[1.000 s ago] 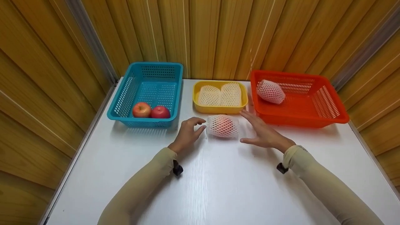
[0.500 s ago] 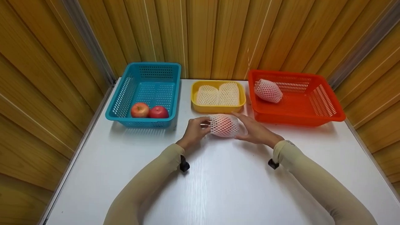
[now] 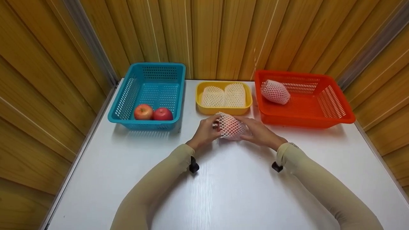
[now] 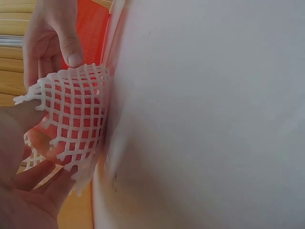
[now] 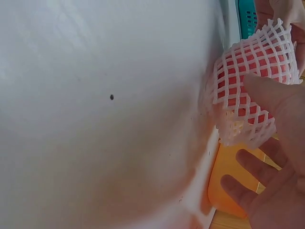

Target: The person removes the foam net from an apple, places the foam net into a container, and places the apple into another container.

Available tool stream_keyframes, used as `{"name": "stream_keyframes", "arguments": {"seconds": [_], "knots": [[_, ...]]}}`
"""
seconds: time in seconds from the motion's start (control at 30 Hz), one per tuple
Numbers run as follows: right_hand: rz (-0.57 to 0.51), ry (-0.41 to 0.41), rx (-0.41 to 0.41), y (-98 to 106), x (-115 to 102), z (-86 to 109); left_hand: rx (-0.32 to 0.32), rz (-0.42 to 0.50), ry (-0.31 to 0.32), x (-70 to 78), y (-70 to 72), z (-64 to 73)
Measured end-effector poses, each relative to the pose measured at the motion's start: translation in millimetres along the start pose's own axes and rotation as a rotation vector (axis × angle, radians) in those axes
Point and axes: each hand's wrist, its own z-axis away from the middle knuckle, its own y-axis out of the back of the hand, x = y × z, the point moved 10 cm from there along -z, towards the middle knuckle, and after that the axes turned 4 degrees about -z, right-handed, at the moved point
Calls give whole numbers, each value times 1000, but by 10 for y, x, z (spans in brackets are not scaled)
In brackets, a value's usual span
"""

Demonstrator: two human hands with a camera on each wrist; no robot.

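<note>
A red apple in a white foam net [image 3: 232,128] sits between both hands in front of the yellow basket. My left hand [image 3: 205,132] pinches the net's left end; in the left wrist view its fingertips are at the cut mesh edge [image 4: 71,119], with the red apple showing through. My right hand [image 3: 261,133] holds the other side. In the right wrist view, its thumb lies across the net [image 5: 236,71], while other fingers extend below it. The net's left end is tilted up.
Behind stands the yellow basket [image 3: 223,111] with two foam nets [image 3: 213,96]. At left, a blue basket [image 3: 115,118] holds two apples [image 3: 143,112]. At right, a red basket [image 3: 306,121] contains a netted fruit [image 3: 275,92]. Wooden panels [image 3: 211,38] enclose the white table [image 3: 204,191].
Both hands have come in from the sides and taken hold of the netted apple. The left hand moved right, the right hand left. The net's left end has tipped upward.
</note>
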Motion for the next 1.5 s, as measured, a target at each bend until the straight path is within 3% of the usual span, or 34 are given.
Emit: {"name": "stream_keyframes", "arguments": {"seconds": [0.27, 0.5, 0.7, 0.93, 1.07, 1.3, 1.5], "knots": [[-22, 81, 25, 24, -105, -12, -35, -133, -28, 19, -56, -31], [-13, 105, 40, 43, -152, -5, -54, -90, -19, -16, -62, -9], [-2, 146, 68, 81, -209, -16, -102, -43, 24, -49, -70, 2], [63, 170, 117, 117, -287, -31, -157, -7, 19, -42, -78, 29], [113, 231, 173, 143, -366, -26, -188, -7, 10, -30, -79, 51], [149, 346, 234, 158, -485, -14, -190, -106, -22, 4, -51, 73], [189, 315, 216, 147, -454, -7, -173, -120, -10, -21, -30, 90]]}}
